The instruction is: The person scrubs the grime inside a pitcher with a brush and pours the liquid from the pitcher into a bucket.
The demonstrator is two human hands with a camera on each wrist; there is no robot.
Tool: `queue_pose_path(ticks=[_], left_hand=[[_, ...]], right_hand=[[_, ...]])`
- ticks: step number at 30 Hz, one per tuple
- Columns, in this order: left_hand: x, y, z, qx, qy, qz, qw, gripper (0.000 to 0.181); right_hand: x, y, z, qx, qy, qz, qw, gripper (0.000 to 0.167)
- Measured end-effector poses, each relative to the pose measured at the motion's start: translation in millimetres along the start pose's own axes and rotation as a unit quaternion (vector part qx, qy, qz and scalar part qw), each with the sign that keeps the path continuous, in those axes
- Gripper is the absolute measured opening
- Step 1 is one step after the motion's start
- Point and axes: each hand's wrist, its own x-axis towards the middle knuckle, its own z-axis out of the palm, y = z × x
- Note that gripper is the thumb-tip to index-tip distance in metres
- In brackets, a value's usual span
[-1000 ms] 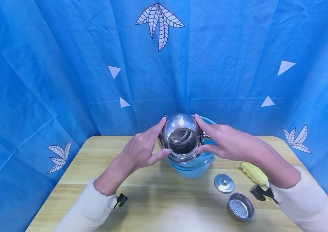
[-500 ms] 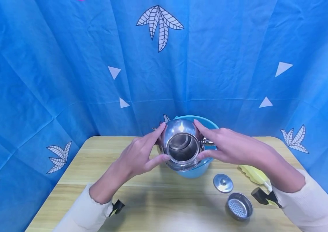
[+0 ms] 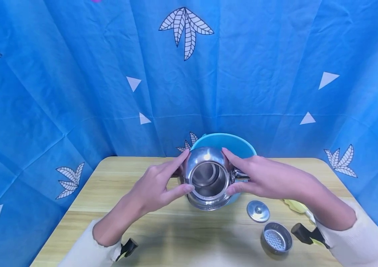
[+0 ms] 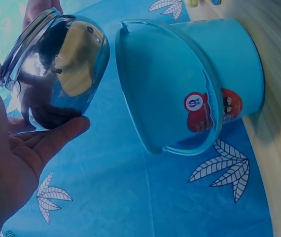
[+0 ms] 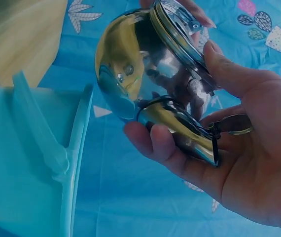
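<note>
A shiny round stainless steel teapot [image 3: 207, 155] is tilted with its open, lidless mouth toward me. My left hand [image 3: 157, 181] grips one side of it, thumb at the rim and fingers along the body. On the opposite side my right hand [image 3: 264, 176] holds it too, with its fingers around the short spout [image 4: 56, 71] side hidden in that view; the spout [image 5: 180, 126] shows plainly in the right wrist view. Behind the pot stands a light blue bucket [image 3: 239, 142], apart from it in both wrist views.
On the wooden table [image 3: 182, 237], right of centre, lie a small metal lid [image 3: 258, 211] and a round perforated strainer [image 3: 277, 237]. A yellow-handled object [image 3: 294, 205] lies partly behind my right forearm. A blue patterned curtain [image 3: 259, 74] surrounds the table.
Both hands have brought the teapot down and toward me, from over the bucket to in front of it. More of the bucket's opening shows now. The lid and strainer have stayed put.
</note>
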Motion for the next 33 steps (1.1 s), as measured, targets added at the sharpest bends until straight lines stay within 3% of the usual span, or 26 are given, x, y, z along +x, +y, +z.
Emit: queue_pose_path(ticks=[11, 16, 26, 33], left_hand=[[-13.5, 4.7, 3.2, -0.038, -0.011, -0.008, 0.9992, 0.078], [-20.7, 5.5, 7.4, -0.066, -0.022, -0.025, 0.9973, 0.075], [-35.5, 3.6, 17.6, -0.118, -0.034, -0.036, 0.9918, 0.069], [-44.6, 2.8, 22.9, -0.135, -0.040, -0.044, 0.9891, 0.067]], right_hand=[[-6.7, -6.9, 8.2, 0.031, -0.029, 0.003, 0.9991, 0.100], [-8.8, -7.3, 13.6, 0.051, -0.037, 0.003, 0.9980, 0.102], [-10.8, -7.6, 30.4, 0.059, -0.035, -0.003, 0.9976, 0.100], [-11.9, -7.7, 44.2, 0.056, -0.008, -0.018, 0.9982, 0.096]])
